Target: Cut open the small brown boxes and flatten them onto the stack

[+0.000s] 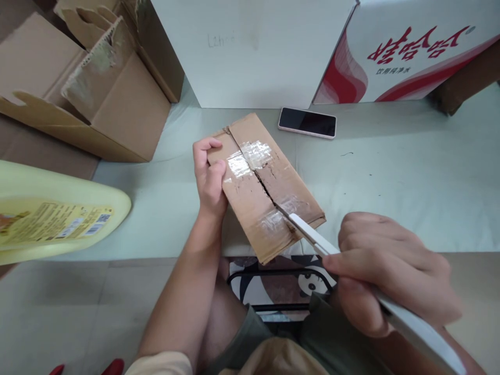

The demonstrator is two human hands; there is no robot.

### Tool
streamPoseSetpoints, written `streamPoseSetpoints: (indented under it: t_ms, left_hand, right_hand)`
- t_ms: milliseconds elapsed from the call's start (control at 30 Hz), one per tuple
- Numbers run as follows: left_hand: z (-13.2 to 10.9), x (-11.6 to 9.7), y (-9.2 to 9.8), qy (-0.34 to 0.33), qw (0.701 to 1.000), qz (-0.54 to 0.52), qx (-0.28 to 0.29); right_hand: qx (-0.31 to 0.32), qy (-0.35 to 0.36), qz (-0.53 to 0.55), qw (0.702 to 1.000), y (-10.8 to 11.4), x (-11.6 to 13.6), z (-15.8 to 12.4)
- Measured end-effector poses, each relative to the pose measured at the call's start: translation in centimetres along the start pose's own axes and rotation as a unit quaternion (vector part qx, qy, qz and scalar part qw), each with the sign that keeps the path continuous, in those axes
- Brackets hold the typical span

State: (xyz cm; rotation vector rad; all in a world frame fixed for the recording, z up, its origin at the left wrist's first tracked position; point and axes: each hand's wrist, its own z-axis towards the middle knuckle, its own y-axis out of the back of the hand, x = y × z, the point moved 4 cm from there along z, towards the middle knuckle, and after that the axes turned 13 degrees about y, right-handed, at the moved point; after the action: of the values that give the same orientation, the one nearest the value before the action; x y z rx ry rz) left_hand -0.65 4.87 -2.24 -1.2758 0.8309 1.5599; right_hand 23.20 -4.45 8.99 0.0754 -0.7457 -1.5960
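My left hand [211, 177] grips the left edge of a small brown cardboard box [289, 179], its thumb on the top face. The box is held tilted at the table's front edge. Shiny clear tape [258, 152] crosses the middle seam in two places, and the seam shows a dark gap between them. In my right hand [390, 271] is a long white-handled knife [312, 234], its fingers wrapped round the handle. The knife's tip is at the seam, beside the lower strip of tape, and looks to be partly inside the gap.
A phone [307, 123] lies behind the box on the pale green table cover [390, 177]. Large white cartons [253, 57] stand at the back. Open brown cartons [128, 109] are at left, with a yellow bottle [78, 213] in front.
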Motion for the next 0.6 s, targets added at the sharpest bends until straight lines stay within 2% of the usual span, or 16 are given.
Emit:
streamPoseSetpoints:
  t_ms: [167, 300, 433, 533, 600]
  left_hand:
    - [-0.1, -0.1, 0.0, -0.007, 1.0, -0.004, 0.001]
    - [-0.1, -0.2, -0.1, -0.008, 1.0, 0.009, 0.002]
    - [-0.1, -0.1, -0.2, -0.011, 1.0, 0.006, 0.004]
    - [-0.1, 0.1, -0.2, -0.014, 1.0, 0.015, 0.001]
    - [-0.2, 0.1, -0.2, -0.012, 1.0, 0.015, 0.002]
  right_hand:
    - [0.015, -0.022, 0.001, 1.0, 0.3, 0.5, -0.3]
    - [-0.035, -0.057, -0.006, 0.998, 0.4, 0.8, -0.5]
    - [0.011, -0.093, 0.0, 0.996, 0.1, 0.9, -0.2]
    - [-0.016, -0.101, 0.002, 0.995, 1.0, 1.0, 0.1]
    - [0.006, -0.101, 0.018, 0.995, 1.2, 1.1, 0.1]
